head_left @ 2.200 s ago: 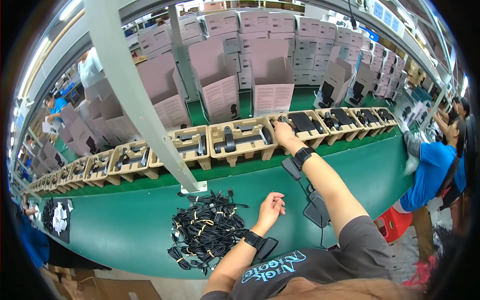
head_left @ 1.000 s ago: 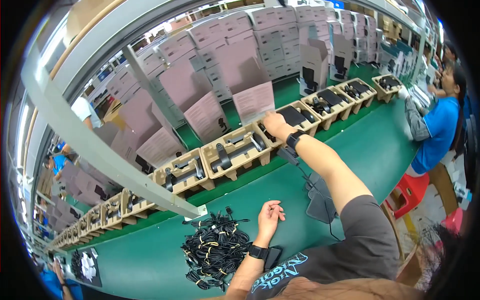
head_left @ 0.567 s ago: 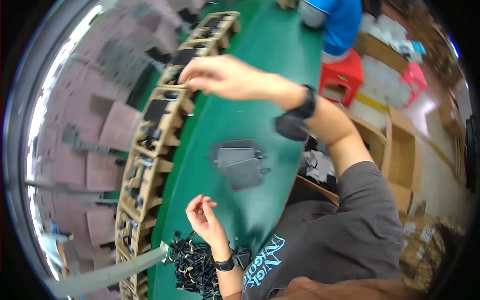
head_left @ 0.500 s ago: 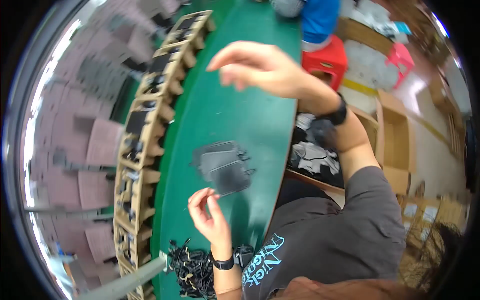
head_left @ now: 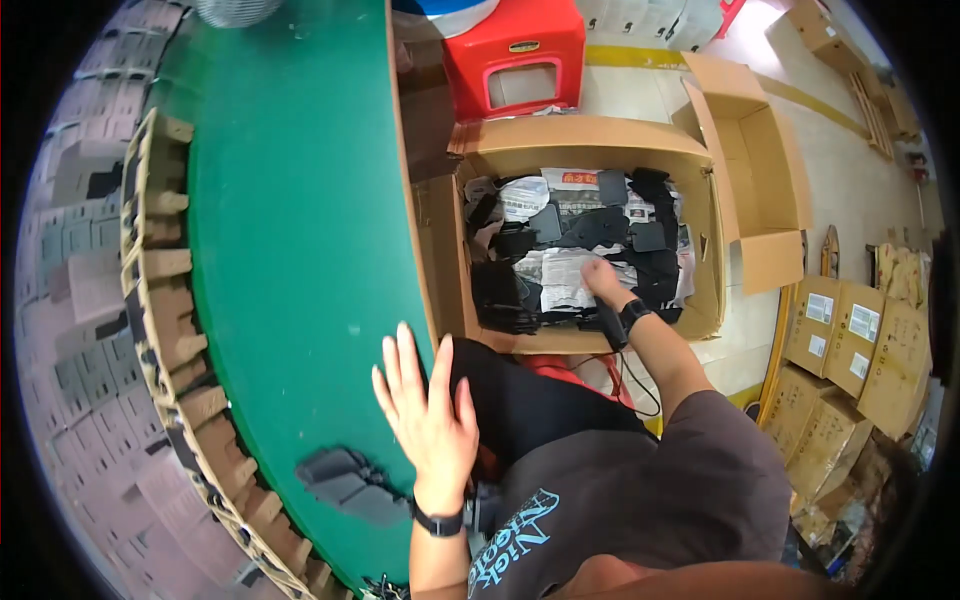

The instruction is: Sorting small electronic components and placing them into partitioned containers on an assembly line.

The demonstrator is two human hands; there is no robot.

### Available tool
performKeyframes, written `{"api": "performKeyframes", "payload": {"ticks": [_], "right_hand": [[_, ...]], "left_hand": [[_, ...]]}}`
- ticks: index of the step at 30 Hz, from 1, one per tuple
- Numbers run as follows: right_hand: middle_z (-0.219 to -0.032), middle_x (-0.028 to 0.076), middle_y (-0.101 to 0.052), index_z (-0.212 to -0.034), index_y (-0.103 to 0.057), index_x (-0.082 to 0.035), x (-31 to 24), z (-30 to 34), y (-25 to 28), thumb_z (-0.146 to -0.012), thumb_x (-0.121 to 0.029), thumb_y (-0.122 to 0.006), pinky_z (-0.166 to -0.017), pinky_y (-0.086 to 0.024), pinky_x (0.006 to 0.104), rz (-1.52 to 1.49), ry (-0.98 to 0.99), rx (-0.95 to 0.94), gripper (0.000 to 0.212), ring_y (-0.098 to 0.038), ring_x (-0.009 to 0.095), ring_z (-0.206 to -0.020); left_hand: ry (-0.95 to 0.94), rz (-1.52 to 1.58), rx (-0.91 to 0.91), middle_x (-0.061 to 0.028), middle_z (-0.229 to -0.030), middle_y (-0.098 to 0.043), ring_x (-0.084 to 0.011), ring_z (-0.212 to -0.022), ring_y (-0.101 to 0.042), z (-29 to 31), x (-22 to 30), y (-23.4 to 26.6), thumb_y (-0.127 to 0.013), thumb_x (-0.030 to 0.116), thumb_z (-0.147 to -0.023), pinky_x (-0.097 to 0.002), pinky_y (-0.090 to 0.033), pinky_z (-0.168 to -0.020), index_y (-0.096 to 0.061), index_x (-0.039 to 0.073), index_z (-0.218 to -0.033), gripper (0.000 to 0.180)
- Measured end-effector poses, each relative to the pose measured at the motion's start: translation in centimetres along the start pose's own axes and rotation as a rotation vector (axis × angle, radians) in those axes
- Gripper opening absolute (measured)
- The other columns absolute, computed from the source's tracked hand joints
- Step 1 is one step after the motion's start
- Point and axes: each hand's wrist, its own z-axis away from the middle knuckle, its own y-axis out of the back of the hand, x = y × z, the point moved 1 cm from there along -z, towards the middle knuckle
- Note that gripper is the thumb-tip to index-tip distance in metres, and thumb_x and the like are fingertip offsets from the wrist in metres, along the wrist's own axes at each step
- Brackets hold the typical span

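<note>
My left hand (head_left: 432, 425) rests open at the edge of the green table (head_left: 290, 250), fingers stretched out. Beside its wrist, a small pile of dark grey flat pieces (head_left: 350, 485) lies on the table. Reaching into an open cardboard box (head_left: 590, 135), my right hand (head_left: 602, 280) is closed over crumpled newspaper (head_left: 565, 285). Whatever its fingers grip, if anything, is hidden. Several black flat parts (head_left: 595, 228) lie among the paper in the box. A black device with a cable (head_left: 612, 328) sits at my right wrist.
Cardboard trays (head_left: 180, 350) line the table's far left side. Beyond the box stands a red plastic stool (head_left: 515, 60). Another open carton (head_left: 755, 165) is to its right, with stacked closed cartons (head_left: 850, 330) nearer me at the right.
The view has turned right. My right hand has moved from above the table down into the box. My left hand has left the grey pieces and now lies spread at the table edge.
</note>
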Motion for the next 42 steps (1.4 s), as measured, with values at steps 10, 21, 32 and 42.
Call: {"api": "performKeyframes", "payload": {"ticks": [10,21,32,42], "right_hand": [[-0.11,0.018,-0.053,-0.113,-0.048,-0.001,0.1,-4.2,-15.4,-0.067,-0.038,-0.068,-0.088,-0.039,0.0376,0.311,0.107,-0.121,0.062,-0.049,0.032,-0.101],[-0.123,0.019,-0.039,-0.125,-0.037,-0.006,-0.8,-4.5,-18.5,-0.065,-0.046,-0.067,-0.093,-0.03,0.0454,0.562,0.378,-0.289,0.078,-0.038,0.034,-0.113],[-0.12,0.017,-0.04,-0.136,-0.007,-0.005,0.0,1.8,-19.0,-0.063,-0.015,-0.068,-0.088,-0.037,0.045,0.761,0.309,-0.433,0.095,-0.041,0.034,-0.109],[-0.103,0.019,-0.053,-0.129,-0.031,-0.007,0.2,-1.7,-17.9,-0.057,-0.018,-0.068,-0.075,-0.045,0.0399,0.634,0.274,-0.492,0.081,-0.055,0.033,-0.088]], "left_hand": [[0.13,-0.1,-0.104,-0.0274,-0.128,-0.035,-0.0453,-0.12,-0.03,0.2,-1.1,-0.7,-0.062,0.01,-0.067,-0.0606,-0.019,-0.096,-0.063,0.019,-0.1,0.034],[0.103,0.028,-0.161,-0.0212,-0.122,-0.036,-0.0413,-0.114,-0.033,1.3,-1.8,-0.9,-0.059,0.022,-0.075,-0.0567,-0.027,-0.094,-0.058,0.018,-0.112,0.037],[0.245,0.033,-0.235,-0.0183,-0.135,-0.02,-0.0426,-0.125,-0.016,4.6,-1.2,-1.0,-0.057,0.022,-0.074,-0.0624,-0.014,-0.097,-0.062,0.024,-0.106,0.033],[0.112,-0.018,-0.03,-0.0209,-0.137,-0.023,-0.0519,-0.122,-0.018,5.2,-4.4,-3.4,-0.063,0.016,-0.071,-0.0648,-0.018,-0.094,-0.059,0.023,-0.099,0.03]]}}
